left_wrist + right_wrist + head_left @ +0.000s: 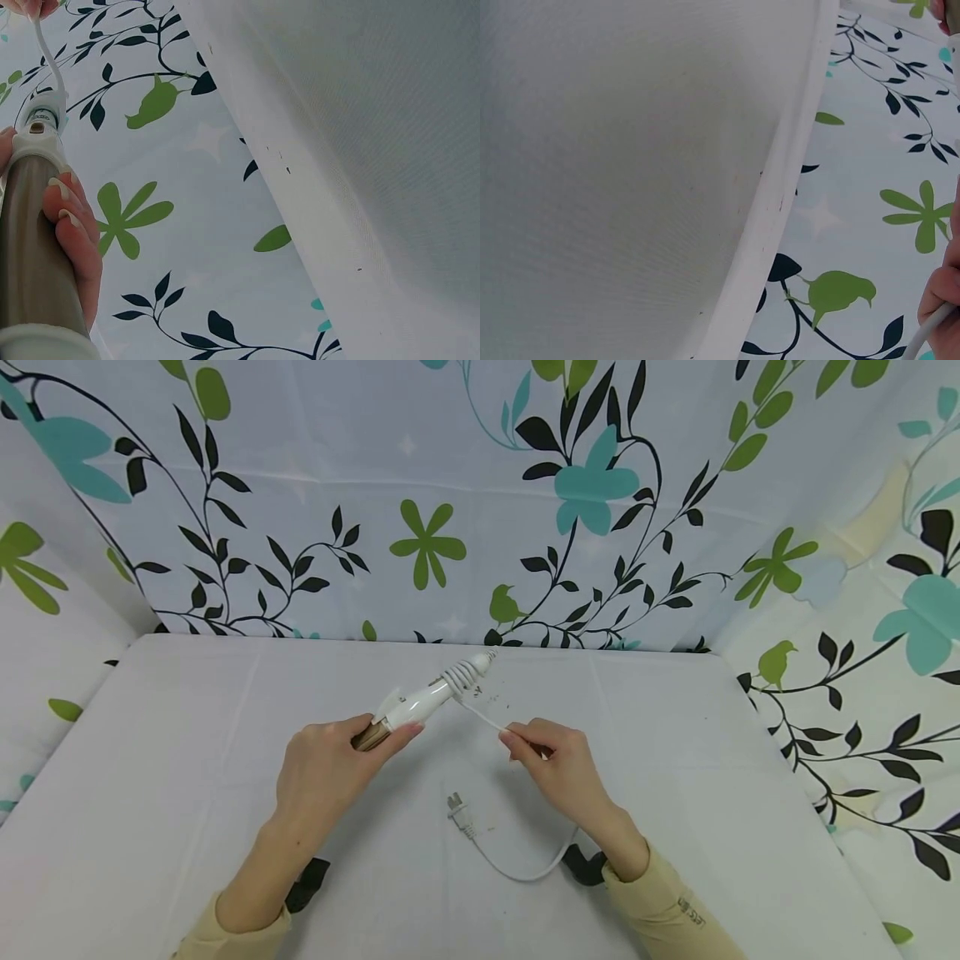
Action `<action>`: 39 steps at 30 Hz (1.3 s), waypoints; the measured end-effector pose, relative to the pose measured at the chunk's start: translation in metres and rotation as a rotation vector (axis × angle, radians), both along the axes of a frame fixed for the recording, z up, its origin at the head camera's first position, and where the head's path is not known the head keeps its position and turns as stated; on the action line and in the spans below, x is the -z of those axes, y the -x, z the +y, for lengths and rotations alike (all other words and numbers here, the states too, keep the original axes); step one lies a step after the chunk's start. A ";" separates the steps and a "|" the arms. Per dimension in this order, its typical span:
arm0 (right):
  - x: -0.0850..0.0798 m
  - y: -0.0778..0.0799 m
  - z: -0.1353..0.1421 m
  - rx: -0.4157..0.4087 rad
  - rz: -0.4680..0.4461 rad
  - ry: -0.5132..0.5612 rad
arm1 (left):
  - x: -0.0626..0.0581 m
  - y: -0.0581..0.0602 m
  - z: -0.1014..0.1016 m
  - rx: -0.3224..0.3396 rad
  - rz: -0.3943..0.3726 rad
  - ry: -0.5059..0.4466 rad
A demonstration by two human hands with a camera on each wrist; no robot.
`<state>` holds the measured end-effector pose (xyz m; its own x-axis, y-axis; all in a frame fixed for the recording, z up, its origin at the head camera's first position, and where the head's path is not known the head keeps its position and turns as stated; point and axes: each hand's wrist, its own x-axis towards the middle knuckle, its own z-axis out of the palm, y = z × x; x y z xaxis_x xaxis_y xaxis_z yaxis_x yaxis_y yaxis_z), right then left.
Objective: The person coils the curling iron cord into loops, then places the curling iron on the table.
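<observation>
A curling iron (423, 703) with a white handle and a brownish-gold barrel (37, 240) is held tilted over the table. My left hand (322, 768) grips it by the barrel, the fingers (75, 232) wrapped round one side. Several turns of white cord (461, 677) are coiled about the handle's far end. From that coil a stretch of cord runs to my right hand (555, 768), which pinches it between thumb and fingers. The cord (930, 330) also passes out below that hand in the right wrist view. Its two-pronged plug (461, 817) lies on the table between the forearms.
A white-covered table (660, 743) spreads under both hands. Behind it and at the sides hangs a curtain (337, 452) printed with leaves, birds and flowers. Small dark specks (491, 697) mark the cloth near the coil. Black straps (585, 865) sit at both wrists.
</observation>
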<state>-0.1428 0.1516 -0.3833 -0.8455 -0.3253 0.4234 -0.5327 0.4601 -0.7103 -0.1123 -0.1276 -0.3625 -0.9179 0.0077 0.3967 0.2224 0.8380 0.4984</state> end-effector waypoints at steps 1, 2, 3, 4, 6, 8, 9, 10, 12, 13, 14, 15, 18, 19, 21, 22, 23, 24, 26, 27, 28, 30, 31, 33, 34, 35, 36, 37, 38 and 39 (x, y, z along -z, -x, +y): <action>0.001 0.001 0.000 0.011 0.022 0.007 | 0.000 0.000 0.000 0.001 0.003 0.002; 0.001 0.001 0.000 0.021 0.044 0.015 | 0.001 0.000 0.000 0.002 0.003 0.001; 0.002 0.002 -0.001 0.029 0.069 0.024 | 0.001 0.000 0.000 0.002 0.004 0.001; 0.002 0.002 -0.001 0.041 0.094 0.030 | 0.001 0.001 0.000 0.003 0.007 0.001; 0.004 0.002 -0.001 0.064 0.142 0.040 | 0.002 0.001 0.000 0.006 0.016 0.001; 0.004 0.002 -0.001 0.077 0.175 0.044 | 0.001 0.001 0.000 0.007 0.012 0.000; 0.004 0.002 -0.001 0.082 0.187 0.043 | 0.001 0.000 0.001 0.005 0.006 0.000; 0.004 0.002 -0.001 0.087 0.196 0.038 | 0.001 0.000 0.001 0.004 -0.001 -0.001; 0.003 0.001 -0.001 0.088 0.213 0.026 | 0.000 0.000 0.002 0.001 -0.016 -0.003; 0.002 0.001 -0.001 0.086 0.222 0.018 | 0.000 0.000 0.002 0.000 -0.023 -0.005; 0.002 0.001 -0.001 0.085 0.232 0.011 | 0.000 0.000 0.002 -0.001 -0.029 -0.006; 0.002 0.000 -0.001 0.080 0.247 0.002 | -0.001 0.000 0.002 -0.003 -0.036 -0.004; 0.000 0.000 -0.001 0.060 0.295 -0.011 | -0.001 0.000 0.002 -0.003 -0.058 -0.003; -0.001 0.000 -0.001 0.051 0.310 -0.011 | -0.001 0.000 0.002 0.000 -0.065 0.000; -0.002 -0.001 0.000 0.028 0.341 -0.014 | -0.002 0.000 0.002 0.004 -0.088 -0.001; -0.002 0.000 0.000 0.017 0.359 -0.017 | -0.002 0.000 0.003 0.007 -0.101 -0.001; -0.003 0.000 0.000 0.005 0.375 -0.022 | -0.002 -0.001 0.003 0.008 -0.119 -0.001; -0.003 -0.001 0.000 -0.007 0.389 -0.028 | -0.002 -0.001 0.003 0.009 -0.139 0.002; -0.003 0.000 0.000 -0.031 0.413 -0.041 | -0.003 -0.001 0.004 0.011 -0.184 0.008; -0.003 0.000 0.000 -0.042 0.423 -0.045 | -0.004 -0.002 0.004 0.011 -0.207 0.012; -0.003 0.000 0.000 -0.051 0.431 -0.049 | -0.004 -0.002 0.005 0.012 -0.227 0.018; -0.003 0.000 0.000 -0.069 0.447 -0.052 | -0.005 -0.003 0.006 0.017 -0.256 0.030; -0.003 0.000 0.001 -0.078 0.461 -0.055 | -0.004 -0.003 0.007 0.019 -0.269 0.036; -0.003 0.000 0.001 -0.092 0.492 -0.060 | -0.004 -0.003 0.008 0.023 -0.290 0.039; -0.003 0.000 0.001 -0.098 0.507 -0.067 | -0.003 -0.003 0.008 0.026 -0.298 0.043; -0.003 0.000 0.001 -0.101 0.524 -0.076 | -0.002 -0.003 0.009 0.031 -0.307 0.045; -0.002 0.000 0.001 -0.104 0.541 -0.087 | -0.002 -0.003 0.009 0.036 -0.317 0.047; -0.002 0.000 0.001 -0.106 0.557 -0.095 | -0.001 -0.003 0.010 0.041 -0.328 0.044; -0.002 0.000 0.001 -0.106 0.569 -0.103 | 0.000 -0.003 0.010 0.048 -0.337 0.046; -0.001 0.000 0.001 -0.106 0.580 -0.110 | 0.000 -0.003 0.011 0.057 -0.346 0.052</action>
<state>-0.1432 0.1525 -0.3819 -0.4470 -0.4636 0.7650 -0.8662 0.4377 -0.2410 -0.1090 -0.1169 -0.3629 -0.9954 0.0746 0.0603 0.0949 0.8551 0.5097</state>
